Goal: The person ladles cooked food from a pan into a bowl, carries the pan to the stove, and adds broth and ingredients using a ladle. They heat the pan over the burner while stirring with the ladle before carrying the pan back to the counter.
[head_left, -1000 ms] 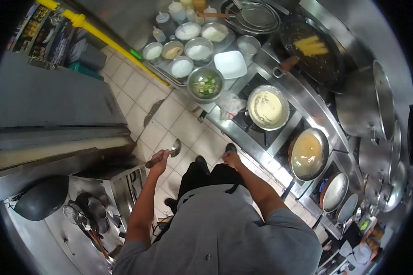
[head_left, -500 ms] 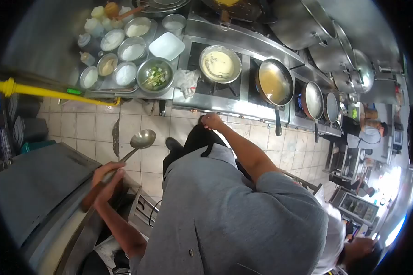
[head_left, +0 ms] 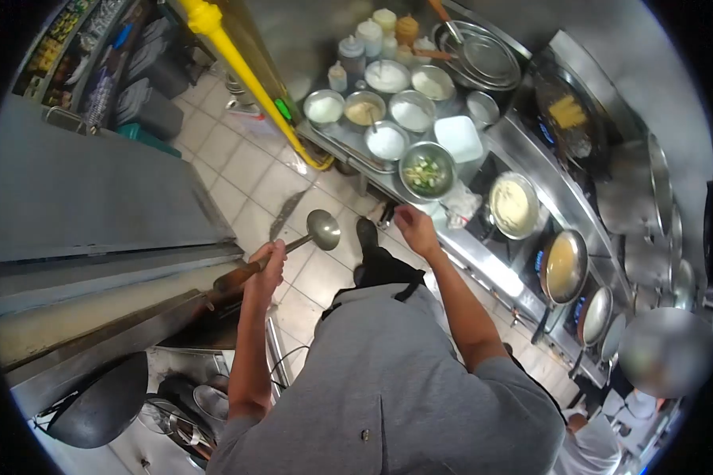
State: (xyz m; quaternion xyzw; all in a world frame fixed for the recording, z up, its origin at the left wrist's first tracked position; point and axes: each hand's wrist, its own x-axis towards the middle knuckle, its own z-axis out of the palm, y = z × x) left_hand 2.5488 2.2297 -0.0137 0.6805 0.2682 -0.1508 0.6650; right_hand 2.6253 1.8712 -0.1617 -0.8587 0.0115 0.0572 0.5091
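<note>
My left hand (head_left: pixel 271 265) is closed around the handle of a metal ladle (head_left: pixel 323 229), whose wooden grip (head_left: pixel 238 277) points back to the left. The ladle's round bowl hangs over the tiled floor. My right hand (head_left: pixel 413 225) is in front of the counter edge with its fingers curled in, and nothing shows in it. Nearest to it stands a steel bowl (head_left: pixel 428 171) of chopped green and white vegetables, beside a crumpled cloth (head_left: pixel 461 206). A pan of pale batter-like mixture (head_left: pixel 514 206) sits on the stove just right of the cloth.
Further along the stove are a frying pan with yellowish liquid (head_left: pixel 563 267) and another pan (head_left: pixel 595 315). Bowls of powders, squeeze bottles (head_left: pixel 369 36) and a white square dish (head_left: pixel 458 138) crowd the counter. A yellow pipe (head_left: pixel 249 79) slants beside it. A co-worker (head_left: pixel 590 447) stands lower right.
My view and body have turned toward the left end of the counter. The ladle has swung up and right with my left hand; my right hand is now nearer the vegetable bowl.
</note>
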